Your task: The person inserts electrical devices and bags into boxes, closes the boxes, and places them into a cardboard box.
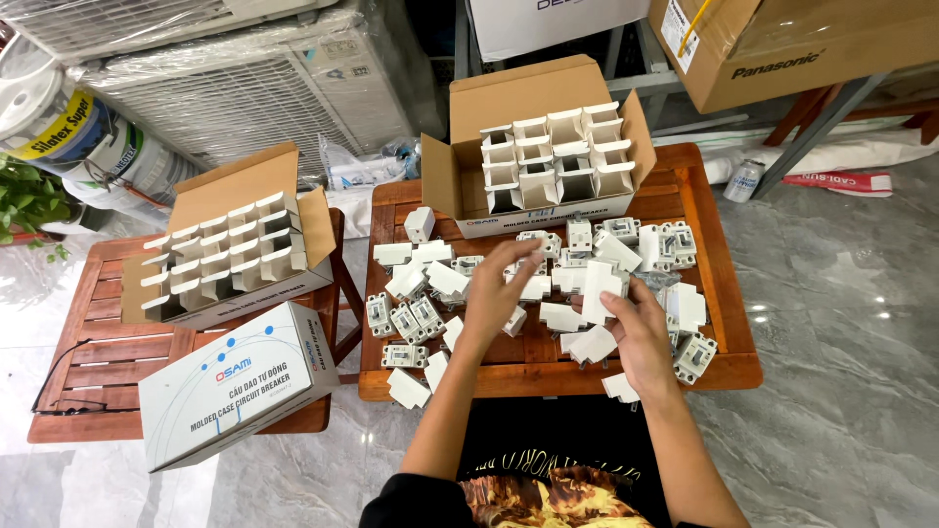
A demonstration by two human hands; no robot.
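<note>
Right hand (641, 328) is closed around a small white carton (599, 290); at ten o'clock, left hand (497, 286) is spread over loose breakers (406, 321), best lifted singly.

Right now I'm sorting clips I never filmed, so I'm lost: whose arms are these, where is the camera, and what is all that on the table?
The single picture comes from a camera on a person's head, looking down at their own bare arms. The left hand reaches over a wooden tray table strewn with small white boxes and grey-white switch units. The right hand holds one small white box in its fingers. Behind stands an open carton with divider cells; two more cartons sit on a side table to the left.
</note>
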